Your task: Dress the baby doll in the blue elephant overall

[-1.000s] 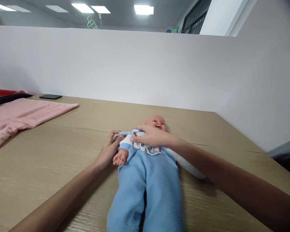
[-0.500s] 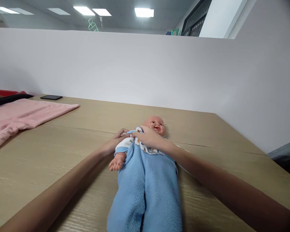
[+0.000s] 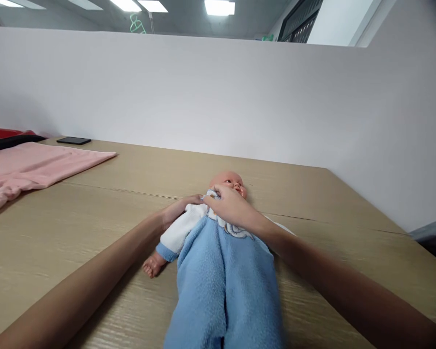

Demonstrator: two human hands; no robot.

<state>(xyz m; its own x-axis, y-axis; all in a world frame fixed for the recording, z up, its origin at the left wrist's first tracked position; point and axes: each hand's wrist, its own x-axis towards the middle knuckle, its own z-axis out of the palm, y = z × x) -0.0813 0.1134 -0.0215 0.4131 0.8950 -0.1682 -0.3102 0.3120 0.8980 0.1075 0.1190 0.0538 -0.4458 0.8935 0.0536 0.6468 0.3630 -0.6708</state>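
Doll (image 3: 203, 257) on its back on surface (image 3: 58, 232), long axis pointing away, blue legs (image 3: 199, 300) nearest. L hand (image 3: 182, 207) at shoulder (image 3: 196, 210), fingertips hidden, can't tell grip; R hand (image 3: 229, 203) abt as near, across chest (image 3: 236, 230), grip pinching collar (image 3: 212, 193); head (image 3: 223, 178) just beyond both.

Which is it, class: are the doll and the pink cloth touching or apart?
Apart. The head view shows a plain stretch of tabletop between the tip of the pink cloth and the doll.
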